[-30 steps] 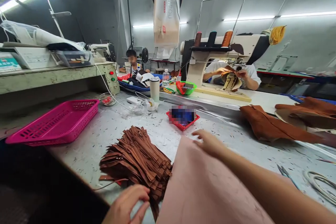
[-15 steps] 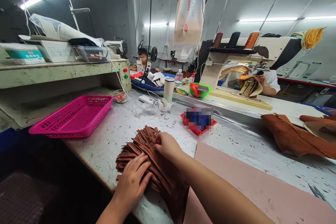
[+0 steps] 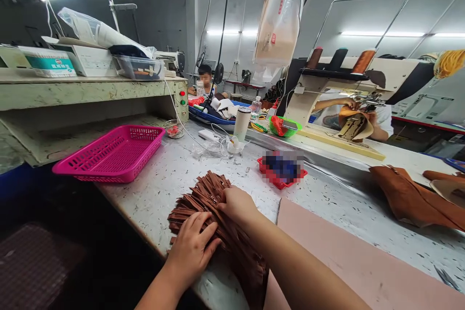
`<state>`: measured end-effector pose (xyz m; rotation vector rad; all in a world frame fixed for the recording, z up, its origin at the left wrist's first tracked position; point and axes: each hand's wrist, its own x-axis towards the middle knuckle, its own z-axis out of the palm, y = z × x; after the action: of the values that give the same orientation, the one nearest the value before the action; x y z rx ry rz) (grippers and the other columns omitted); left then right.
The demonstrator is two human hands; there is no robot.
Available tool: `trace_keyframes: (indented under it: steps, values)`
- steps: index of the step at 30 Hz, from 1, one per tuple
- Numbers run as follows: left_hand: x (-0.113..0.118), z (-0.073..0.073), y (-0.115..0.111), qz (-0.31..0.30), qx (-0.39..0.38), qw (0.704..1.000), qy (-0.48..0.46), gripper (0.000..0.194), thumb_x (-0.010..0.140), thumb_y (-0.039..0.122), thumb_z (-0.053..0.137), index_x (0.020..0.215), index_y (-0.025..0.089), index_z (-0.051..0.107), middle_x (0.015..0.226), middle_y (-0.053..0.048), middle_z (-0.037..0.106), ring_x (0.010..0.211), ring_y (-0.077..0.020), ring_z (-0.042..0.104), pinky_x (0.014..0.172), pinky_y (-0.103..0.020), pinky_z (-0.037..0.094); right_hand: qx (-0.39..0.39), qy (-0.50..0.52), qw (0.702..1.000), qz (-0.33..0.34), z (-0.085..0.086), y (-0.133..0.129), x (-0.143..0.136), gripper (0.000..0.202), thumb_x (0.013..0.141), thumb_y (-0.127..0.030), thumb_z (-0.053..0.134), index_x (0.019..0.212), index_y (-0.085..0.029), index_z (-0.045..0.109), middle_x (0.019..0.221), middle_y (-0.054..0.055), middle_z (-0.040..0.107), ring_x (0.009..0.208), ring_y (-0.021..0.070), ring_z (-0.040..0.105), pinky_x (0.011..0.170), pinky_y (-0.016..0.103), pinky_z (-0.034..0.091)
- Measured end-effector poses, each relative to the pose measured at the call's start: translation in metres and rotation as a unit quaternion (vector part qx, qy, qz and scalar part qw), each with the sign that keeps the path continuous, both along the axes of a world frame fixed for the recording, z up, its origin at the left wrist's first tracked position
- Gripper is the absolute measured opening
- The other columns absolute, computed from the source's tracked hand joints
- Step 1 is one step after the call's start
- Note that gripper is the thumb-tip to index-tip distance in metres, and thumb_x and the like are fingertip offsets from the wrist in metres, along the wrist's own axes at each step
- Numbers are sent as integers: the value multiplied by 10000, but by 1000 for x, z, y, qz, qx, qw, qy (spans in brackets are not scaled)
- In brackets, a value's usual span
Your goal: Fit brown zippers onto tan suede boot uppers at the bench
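Observation:
A thick, fanned bundle of brown zippers [image 3: 198,193] with small shiny pieces lies near the bench's front edge, and its long ends trail down toward me. My left hand [image 3: 196,247] rests over the near left side of the bundle, fingers flat and a little spread. At the bundle's right side, my right hand [image 3: 238,206] has its thumb and fingers pinched together on one of the zippers; the fingertips are partly hidden. Beneath my right forearm, a pink sheet [image 3: 327,247] spreads over the bench.
Left of the bundle, a pink basket [image 3: 112,152] overhangs the bench edge. Ahead are a tumbler [image 3: 241,125], cables and a red basket [image 3: 267,169]. Brown leather pieces [image 3: 407,193] and metal scissors or tweezers [image 3: 446,276] are at right. A co-worker's hands [image 3: 350,104] work at a sewing machine [image 3: 308,97].
The whole view has shifted, so the bench things appear farther right. My right hand's fingers have moved slightly down along the bundle's right side; my left hand stays on it.

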<state>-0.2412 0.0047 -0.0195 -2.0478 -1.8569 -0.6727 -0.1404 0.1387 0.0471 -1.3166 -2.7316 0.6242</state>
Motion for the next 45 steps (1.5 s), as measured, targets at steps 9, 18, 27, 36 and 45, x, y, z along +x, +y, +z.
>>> trace_keyframes:
  steps: [9,18,27,36,45]
  values:
    - [3,-3,-3,10,15,1000,-8,220,826,341,496,997,227,573,1098,-76,549,1024,-244,497,841,-407,465,-48,-30,998,-31,1,4,-13,124,613,-242,611,718,-185,646,693,52,642,673,198,590,502,241,346]
    - [5,-2,-8,23,3,1000,1,214,813,326,517,992,227,583,1095,-69,554,1021,-239,494,843,-399,467,-151,87,984,-37,-1,-1,3,137,601,-239,559,494,-172,506,460,-28,441,492,120,450,446,220,276]
    - [6,17,-2,7,-32,999,43,148,779,271,563,915,218,588,1189,-69,525,953,-254,490,767,-417,474,-271,319,907,-44,-15,-11,29,99,639,-147,413,717,-196,378,602,-57,453,539,92,448,523,186,367]
    - [2,18,3,-1,-40,995,87,145,762,271,592,898,223,601,1051,-79,572,949,-258,488,761,-395,468,-290,471,830,-72,-10,-34,72,168,706,-307,426,781,-229,297,642,-61,391,561,107,451,566,228,410]
    - [-2,10,9,-6,0,996,85,153,783,287,541,914,247,610,1050,-62,600,933,-242,527,764,-371,476,-298,390,846,-205,-8,-59,235,319,675,-495,605,828,-219,556,691,4,519,498,93,398,440,219,310]
